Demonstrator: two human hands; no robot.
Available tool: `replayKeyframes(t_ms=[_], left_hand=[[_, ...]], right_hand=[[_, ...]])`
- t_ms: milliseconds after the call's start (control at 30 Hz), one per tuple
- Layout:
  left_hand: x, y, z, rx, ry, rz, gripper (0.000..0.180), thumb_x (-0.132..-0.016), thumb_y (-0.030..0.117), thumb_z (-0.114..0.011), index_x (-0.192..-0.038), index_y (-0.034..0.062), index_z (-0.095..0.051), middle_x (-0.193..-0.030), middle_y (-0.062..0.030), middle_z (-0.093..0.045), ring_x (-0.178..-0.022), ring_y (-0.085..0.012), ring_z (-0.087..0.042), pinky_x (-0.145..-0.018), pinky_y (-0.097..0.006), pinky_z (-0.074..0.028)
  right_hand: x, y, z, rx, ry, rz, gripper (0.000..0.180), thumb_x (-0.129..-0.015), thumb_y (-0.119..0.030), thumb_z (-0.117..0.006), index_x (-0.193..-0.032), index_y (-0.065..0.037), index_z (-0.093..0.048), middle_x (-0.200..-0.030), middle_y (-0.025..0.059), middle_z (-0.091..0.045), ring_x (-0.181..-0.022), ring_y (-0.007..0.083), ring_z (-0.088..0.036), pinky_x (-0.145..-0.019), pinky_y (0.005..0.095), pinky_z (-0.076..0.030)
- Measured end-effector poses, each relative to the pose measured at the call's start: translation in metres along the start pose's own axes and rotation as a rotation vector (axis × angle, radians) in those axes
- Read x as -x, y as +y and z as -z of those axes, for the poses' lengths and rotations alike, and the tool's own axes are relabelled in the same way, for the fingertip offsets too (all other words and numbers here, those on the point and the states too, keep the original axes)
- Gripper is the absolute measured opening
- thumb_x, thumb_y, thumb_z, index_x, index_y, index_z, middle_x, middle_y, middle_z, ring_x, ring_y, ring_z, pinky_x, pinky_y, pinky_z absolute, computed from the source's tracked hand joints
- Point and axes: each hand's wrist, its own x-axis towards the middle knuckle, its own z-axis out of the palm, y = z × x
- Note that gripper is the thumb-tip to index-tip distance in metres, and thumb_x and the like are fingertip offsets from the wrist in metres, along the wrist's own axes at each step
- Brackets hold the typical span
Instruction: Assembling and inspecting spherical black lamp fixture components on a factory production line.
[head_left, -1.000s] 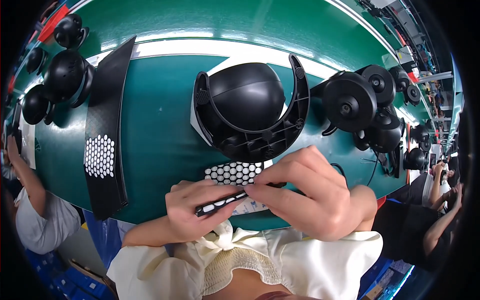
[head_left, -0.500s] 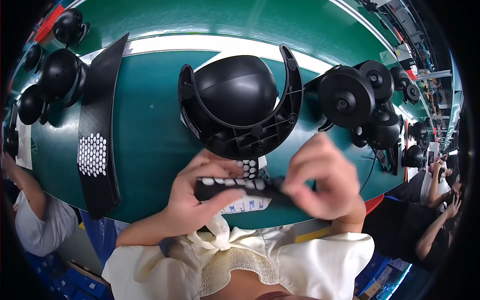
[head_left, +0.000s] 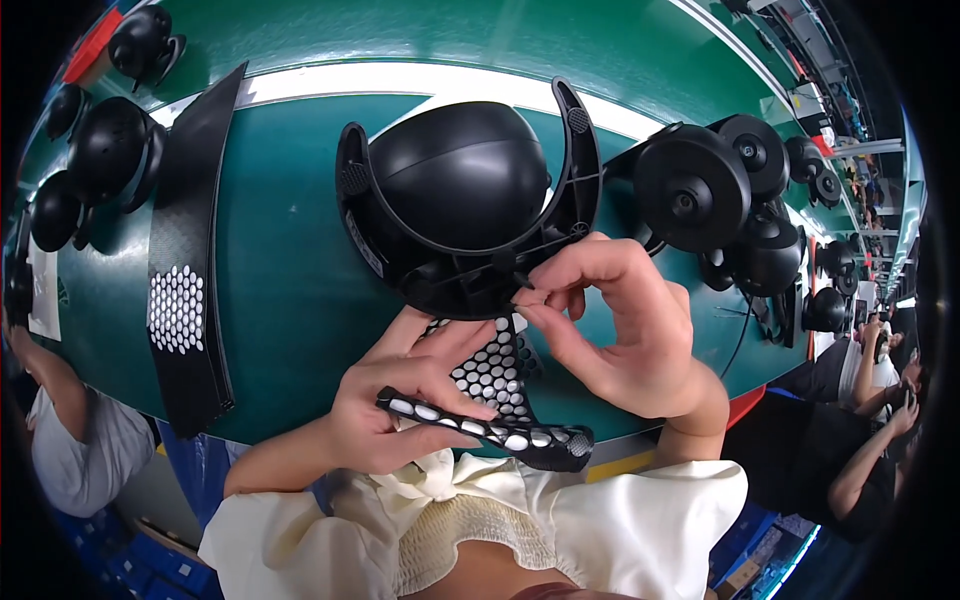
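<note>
My left hand [head_left: 385, 405] grips a black sheet of round stick-on pads [head_left: 545, 448], bent so that part of it curls toward me; many round gaps show white backing. Against the near rim of a black U-shaped base [head_left: 410, 268], my right hand [head_left: 645, 335] pinches a small dark pad [head_left: 523, 283] between thumb and fingertips; it is partly hidden. The base lies with its ribbed side up around a glossy black rounded housing [head_left: 460, 170]. Textured round pads sit on both arms of the base.
On the left lies a long black pad sheet [head_left: 185, 200] with a patch of white circles. Several black rounded units [head_left: 108, 150] stand beyond it. More black units with round discs [head_left: 690, 195] crowd the right side of the green table [head_left: 285, 300]. Other people sit at both sides.
My right hand has moved from the sheet up and left to the base's rim, with a small pad in its fingers. My left hand has lowered and tilted the bent sheet.
</note>
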Motion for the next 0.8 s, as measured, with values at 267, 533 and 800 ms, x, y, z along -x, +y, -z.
replayKeyframes(t_ms=[267,533,800], left_hand=[[0.003,0.005,0.004,0.018,0.003,0.055,0.019,-0.068,-0.008,-0.064,-0.087,-0.0056,-0.061,-0.129,-0.0253,-0.021,-0.123,-0.0386,-0.029,-0.101,-0.047,-0.025],[0.001,0.003,0.007,-0.020,0.003,0.015,0.018,-0.069,-0.007,-0.064,-0.086,-0.0054,-0.061,-0.129,-0.0263,-0.025,-0.121,-0.0350,-0.033,-0.102,-0.042,-0.027],[0.005,0.006,0.006,-0.112,0.094,0.173,0.022,-0.066,-0.005,-0.066,-0.087,-0.0042,-0.062,-0.117,-0.0270,-0.043,-0.114,-0.0263,-0.038,-0.100,-0.040,-0.031]], right_hand=[[0.003,0.003,-0.004,0.882,0.054,0.660,0.028,-0.066,0.001,-0.058,-0.094,0.003,-0.057,-0.073,0.0093,-0.060,-0.065,0.0122,-0.054,-0.054,0.0216,-0.037],[0.002,0.032,-0.004,0.666,0.099,0.818,0.026,-0.075,-0.009,-0.059,-0.098,-0.005,-0.048,-0.094,0.0069,-0.064,-0.080,0.0158,-0.057,-0.061,0.0228,-0.034],[0.002,0.029,0.010,0.138,-0.056,0.302,0.026,-0.068,-0.007,-0.067,-0.092,-0.003,-0.059,-0.091,0.0065,-0.064,-0.079,0.0128,-0.059,-0.067,0.0236,-0.037]])
